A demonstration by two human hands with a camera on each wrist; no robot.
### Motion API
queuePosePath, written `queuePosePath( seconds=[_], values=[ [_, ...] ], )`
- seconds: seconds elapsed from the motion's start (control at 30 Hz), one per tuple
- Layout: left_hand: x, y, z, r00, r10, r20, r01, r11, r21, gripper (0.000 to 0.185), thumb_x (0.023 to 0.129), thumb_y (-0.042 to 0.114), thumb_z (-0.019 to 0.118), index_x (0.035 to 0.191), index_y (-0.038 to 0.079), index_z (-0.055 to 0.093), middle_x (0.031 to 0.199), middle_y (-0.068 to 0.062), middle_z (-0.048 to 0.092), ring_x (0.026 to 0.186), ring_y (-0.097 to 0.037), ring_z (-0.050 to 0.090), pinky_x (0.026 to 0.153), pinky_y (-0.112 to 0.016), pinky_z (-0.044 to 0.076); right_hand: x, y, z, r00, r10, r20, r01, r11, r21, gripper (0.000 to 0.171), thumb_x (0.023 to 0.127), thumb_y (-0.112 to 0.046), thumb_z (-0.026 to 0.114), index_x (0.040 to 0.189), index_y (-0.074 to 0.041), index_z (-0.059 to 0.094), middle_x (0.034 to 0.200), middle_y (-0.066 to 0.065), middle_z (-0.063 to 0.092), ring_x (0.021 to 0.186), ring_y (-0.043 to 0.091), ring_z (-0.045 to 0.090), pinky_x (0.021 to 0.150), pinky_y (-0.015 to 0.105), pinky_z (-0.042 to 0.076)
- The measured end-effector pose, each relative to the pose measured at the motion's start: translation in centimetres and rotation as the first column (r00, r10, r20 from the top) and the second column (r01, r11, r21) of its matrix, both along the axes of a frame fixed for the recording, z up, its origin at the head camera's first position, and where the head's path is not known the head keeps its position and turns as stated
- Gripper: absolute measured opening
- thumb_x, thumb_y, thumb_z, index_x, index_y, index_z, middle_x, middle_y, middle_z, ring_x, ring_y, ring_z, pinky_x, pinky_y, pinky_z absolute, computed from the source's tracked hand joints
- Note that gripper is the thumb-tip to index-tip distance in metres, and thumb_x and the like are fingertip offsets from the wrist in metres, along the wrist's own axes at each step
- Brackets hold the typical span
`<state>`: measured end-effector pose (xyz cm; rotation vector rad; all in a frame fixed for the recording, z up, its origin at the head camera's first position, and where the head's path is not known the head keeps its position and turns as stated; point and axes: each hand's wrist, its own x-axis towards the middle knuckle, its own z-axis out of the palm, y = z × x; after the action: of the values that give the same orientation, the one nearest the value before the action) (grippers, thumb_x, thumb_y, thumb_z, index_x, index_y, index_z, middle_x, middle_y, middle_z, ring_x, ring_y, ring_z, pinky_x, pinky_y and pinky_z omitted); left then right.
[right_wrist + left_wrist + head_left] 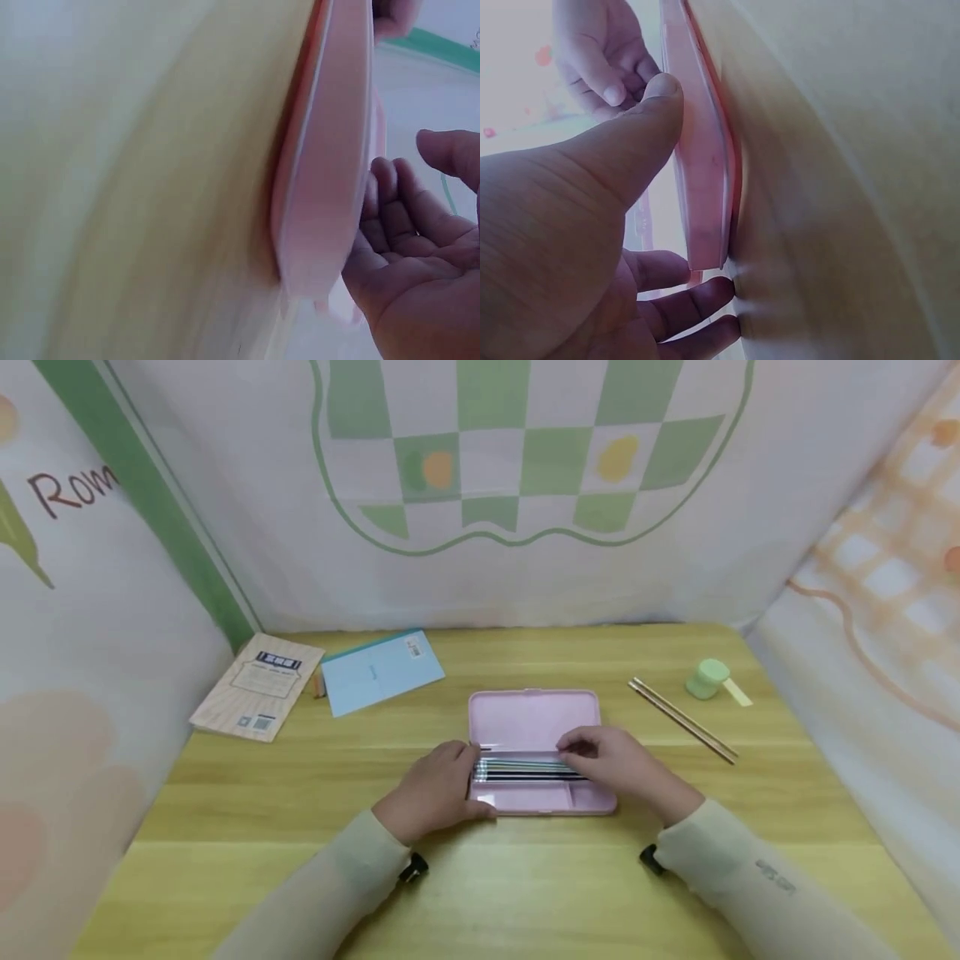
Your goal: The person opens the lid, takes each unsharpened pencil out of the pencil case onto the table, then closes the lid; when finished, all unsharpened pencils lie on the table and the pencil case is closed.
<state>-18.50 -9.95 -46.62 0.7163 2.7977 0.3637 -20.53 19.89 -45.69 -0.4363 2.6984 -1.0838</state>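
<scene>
A pink pencil case (pixel 534 718) lies on the table with its lid raised toward the back. Several slim pencils (pixel 525 771), dark and pale green, lie side by side in its long compartment. My left hand (pixel 435 789) holds the case's left end, its thumb on the front wall and fingers about the end, as the left wrist view shows. Over the right end of the case is my right hand (pixel 618 766), fingers loosely bent by the pencil ends. In the right wrist view its thumb (pixel 450 154) stands apart from the fingers, with nothing seen between them.
At the back left lie a beige booklet (pixel 258 687) and a light blue notebook (pixel 382 672), with small brownish sticks (pixel 318 683) between them. Two thin sticks (pixel 682 720) lie to the right. Beyond them is a green-lidded jar (pixel 707 678) beside a pale yellow strip (pixel 738 693).
</scene>
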Motion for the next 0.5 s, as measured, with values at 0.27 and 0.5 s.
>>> queuePosePath(
  seconds=[0.27,0.5],
  values=[
    [-0.1,0.1,0.4,1.000,-0.002,0.004,0.002,1.000,-0.010,0.094,0.083,0.069,0.075,0.150,0.008,0.046,0.145,-0.011,0.054,0.131,-0.025,0.052,0.111,-0.043,0.046,0.1,-1.1,-0.1,1.000,0.020,0.011,-0.020,1.000,0.019,0.018,0.098,-0.023,0.072,0.112,-0.012,0.076,0.105,-0.001,0.072,0.098,0.016,0.065,0.090,0.042,0.057],
    [-0.2,0.0,0.1,1.000,0.003,0.017,-0.002,1.000,-0.013,0.097,0.083,0.068,0.075,0.152,0.008,0.043,0.148,-0.012,0.053,0.134,-0.026,0.051,0.112,-0.043,0.045,0.3,-1.3,0.0,0.999,0.009,0.044,-0.010,1.000,0.027,0.016,0.099,-0.022,0.072,0.112,-0.014,0.077,0.106,0.000,0.072,0.099,0.018,0.065,0.092,0.044,0.056]
  ],
)
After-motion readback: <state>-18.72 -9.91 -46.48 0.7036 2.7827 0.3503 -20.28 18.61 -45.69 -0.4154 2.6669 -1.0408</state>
